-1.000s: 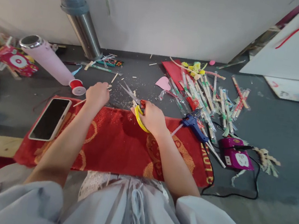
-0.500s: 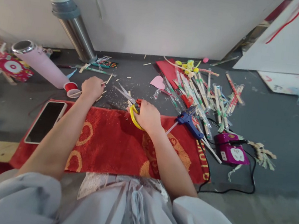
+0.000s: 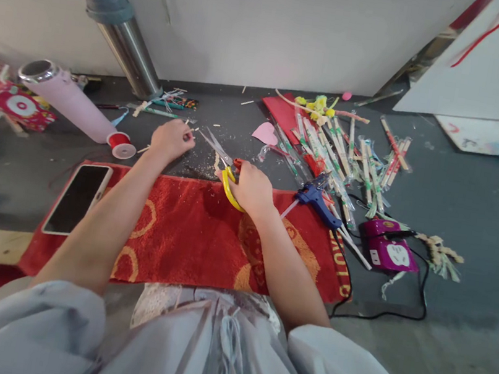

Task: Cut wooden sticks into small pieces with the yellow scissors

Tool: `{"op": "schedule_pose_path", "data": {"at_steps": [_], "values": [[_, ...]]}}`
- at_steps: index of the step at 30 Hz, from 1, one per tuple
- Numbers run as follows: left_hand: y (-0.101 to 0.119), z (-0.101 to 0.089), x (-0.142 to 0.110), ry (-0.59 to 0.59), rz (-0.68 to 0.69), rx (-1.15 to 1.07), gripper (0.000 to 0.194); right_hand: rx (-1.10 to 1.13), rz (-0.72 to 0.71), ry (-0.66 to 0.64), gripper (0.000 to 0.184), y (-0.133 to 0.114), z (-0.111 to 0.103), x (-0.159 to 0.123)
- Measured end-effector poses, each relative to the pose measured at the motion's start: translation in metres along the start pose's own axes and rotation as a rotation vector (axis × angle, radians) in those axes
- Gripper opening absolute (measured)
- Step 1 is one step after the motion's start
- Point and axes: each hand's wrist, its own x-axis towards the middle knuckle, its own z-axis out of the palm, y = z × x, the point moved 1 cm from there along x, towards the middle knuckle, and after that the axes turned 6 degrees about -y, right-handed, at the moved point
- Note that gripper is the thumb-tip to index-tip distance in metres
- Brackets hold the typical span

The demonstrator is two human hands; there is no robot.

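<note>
My right hand [image 3: 253, 186] grips scissors [image 3: 217, 150] by their yellow and red handles. The blades are parted and point up and left. My left hand [image 3: 172, 141] is closed in a pinch, just left of the blade tips. It holds a thin wooden stick [image 3: 144, 149], mostly hidden by the hand, whose other end seems to show past the fingertips. Small wooden crumbs and cut pieces lie on the grey table around the blades. Under both forearms is a red towel [image 3: 186, 234] with orange patterns.
On the left are a phone [image 3: 77, 199], a tilted-looking pink tumbler [image 3: 70, 101], a red spool [image 3: 120, 145] and a steel thermos [image 3: 127, 44]. To the right lie a blue glue gun [image 3: 319, 204] with a black cord, many wrapped sticks [image 3: 330, 149] and a purple box [image 3: 388, 245].
My left hand has moved right and slightly up with the stick, closer to the scissor tips. The scissors have shifted slightly right; my right hand keeps its grip.
</note>
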Motion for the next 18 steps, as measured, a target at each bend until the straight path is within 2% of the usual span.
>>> {"op": "schedule_pose_path", "data": {"at_steps": [3,6,12,18], "values": [[0.021,0.002,0.005,-0.032,0.083,-0.029,0.024,0.005,-0.002,0.008,0.065,0.002,0.0,0.0],[0.031,0.011,0.013,-0.073,0.128,-0.025,0.027,0.007,-0.002,0.018,0.064,0.003,0.0,0.0],[0.026,0.027,0.023,-0.073,0.178,-0.008,0.028,0.035,-0.005,0.03,0.064,0.004,0.001,0.002],[0.025,0.024,0.018,-0.059,0.149,-0.037,0.023,0.055,0.017,0.027,0.063,0.006,-0.002,0.003]]}}
